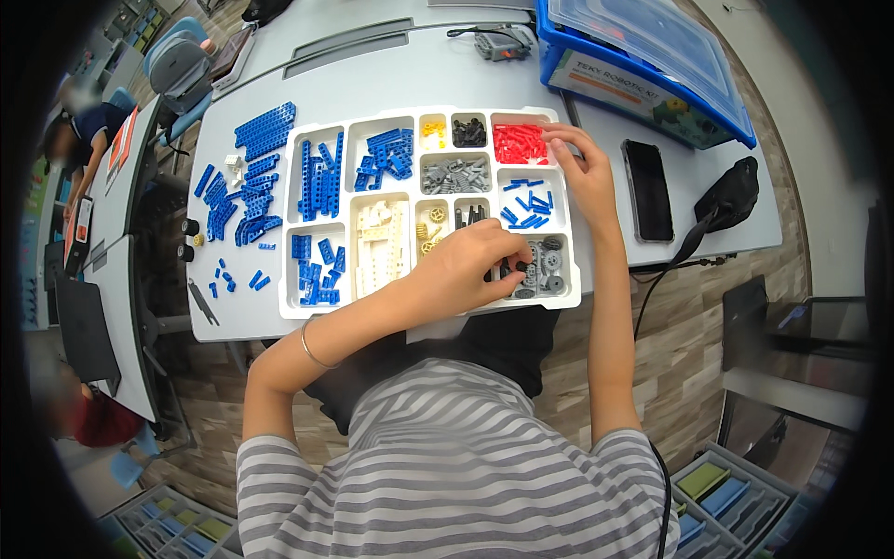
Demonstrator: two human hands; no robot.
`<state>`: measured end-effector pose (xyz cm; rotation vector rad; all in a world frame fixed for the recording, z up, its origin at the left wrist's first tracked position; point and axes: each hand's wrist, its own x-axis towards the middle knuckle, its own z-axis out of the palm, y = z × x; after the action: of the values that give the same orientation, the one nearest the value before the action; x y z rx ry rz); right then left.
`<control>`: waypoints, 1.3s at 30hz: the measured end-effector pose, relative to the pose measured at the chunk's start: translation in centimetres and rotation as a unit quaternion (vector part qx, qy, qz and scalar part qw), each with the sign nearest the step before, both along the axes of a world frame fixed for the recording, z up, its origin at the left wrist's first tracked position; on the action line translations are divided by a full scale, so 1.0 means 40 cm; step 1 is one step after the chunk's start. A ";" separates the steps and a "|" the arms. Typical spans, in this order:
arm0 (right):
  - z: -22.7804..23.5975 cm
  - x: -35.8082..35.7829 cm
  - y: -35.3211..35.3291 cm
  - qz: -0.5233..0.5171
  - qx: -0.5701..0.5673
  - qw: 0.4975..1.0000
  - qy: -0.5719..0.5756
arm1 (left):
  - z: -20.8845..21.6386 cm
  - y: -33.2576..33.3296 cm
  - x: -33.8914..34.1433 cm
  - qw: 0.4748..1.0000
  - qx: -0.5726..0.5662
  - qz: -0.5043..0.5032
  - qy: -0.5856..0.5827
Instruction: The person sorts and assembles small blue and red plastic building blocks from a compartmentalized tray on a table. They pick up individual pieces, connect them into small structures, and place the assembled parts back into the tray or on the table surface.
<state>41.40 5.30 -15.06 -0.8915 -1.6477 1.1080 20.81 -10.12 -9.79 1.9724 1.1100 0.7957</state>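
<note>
A white sorting tray point(292, 200) full of plastic building parts lies on the table before me. My left hand point(473, 265) reaches across its front right, fingers curled and pinched over the compartment of grey wheels point(551, 263). Something small and dark shows at the fingertips, too unclear to name. On the tray's right edge rests my right hand point(583, 168), fingers apart and holding nothing, beside the red pegs point(518, 143). Below those lie blue pegs point(529, 207). Other compartments hold blue beams point(321, 182), cream parts point(380, 247), grey connectors point(454, 174) and black pegs point(468, 132).
Loose blue bricks point(259, 200) and a blue plate point(266, 129) lie left of the tray, near a grey fork-ended tool point(202, 303). To the right are a phone point(647, 191) and black strapped pouch point(729, 193). A blue lidded box point(643, 70) stands behind. Another person point(93, 130) sits far left.
</note>
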 end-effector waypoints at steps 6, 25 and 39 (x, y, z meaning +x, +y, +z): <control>0.003 0.002 -0.006 0.005 -0.006 1.000 -0.009 | -0.027 -0.001 -0.001 0.996 0.086 -0.017 0.021; 0.009 0.006 -0.012 0.021 -0.012 0.999 -0.022 | 0.037 0.014 -0.120 0.984 -0.088 0.129 -0.090; 0.015 0.011 -0.026 0.006 0.002 0.998 -0.057 | 0.030 0.034 -0.233 0.964 -0.027 0.250 -0.082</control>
<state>41.85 4.26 -14.45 -0.9580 -1.7501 1.0779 11.50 -8.75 -8.58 1.5595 1.5338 1.1501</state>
